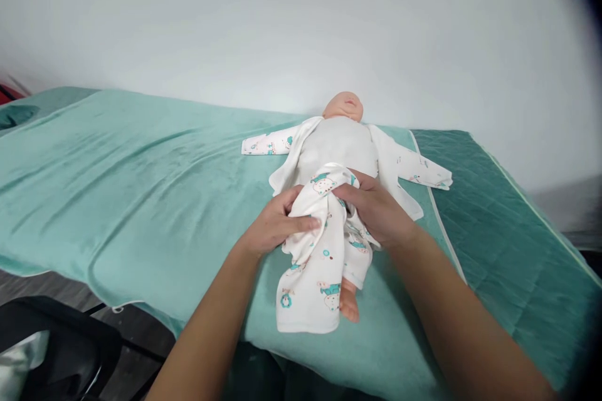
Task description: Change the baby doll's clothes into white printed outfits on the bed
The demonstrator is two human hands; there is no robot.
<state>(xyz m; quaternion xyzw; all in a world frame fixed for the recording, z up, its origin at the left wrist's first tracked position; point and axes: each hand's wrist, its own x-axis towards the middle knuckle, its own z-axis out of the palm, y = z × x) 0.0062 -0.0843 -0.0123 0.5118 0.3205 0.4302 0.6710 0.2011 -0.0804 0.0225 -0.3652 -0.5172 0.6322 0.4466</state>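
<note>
Both hands grip printed pants on a doll

The sheet (141, 200) spreads over the bed beneath the doll. The left hand (277, 220) grasps the near side of the white pants (308, 269), thumb on top. The doll (338, 143) lies on its back in an open jacket (426, 172), one foot (348, 302) showing past a pant leg. The right hand (376, 208) pinches the pants near the waist, fingers partly hidden.
</note>
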